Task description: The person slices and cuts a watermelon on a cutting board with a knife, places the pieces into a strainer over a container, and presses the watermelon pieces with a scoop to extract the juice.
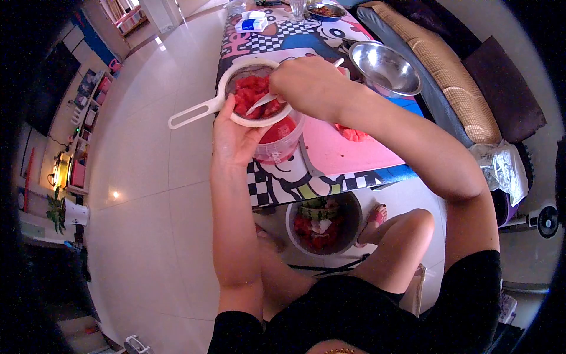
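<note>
A white-rimmed strainer [197,113] full of red fruit pieces [252,93] is over a clear container [277,148] with red juice in it. My left hand [237,134] grips the strainer's rim from below, thumb up along its side. With closed fingers, my right hand [303,85] holds a white utensil [259,104], its tip among the pieces. Beside the container lies a pink cutting board [345,154] with some red chunks [352,133], partly hidden by my right forearm.
A steel bowl [386,68] stands at the table's right edge. Farther back are a tissue pack [252,23], a glass and a bowl of food [325,12]. Below the table's front edge, a bin [290,221] holds rinds and red scraps between my legs.
</note>
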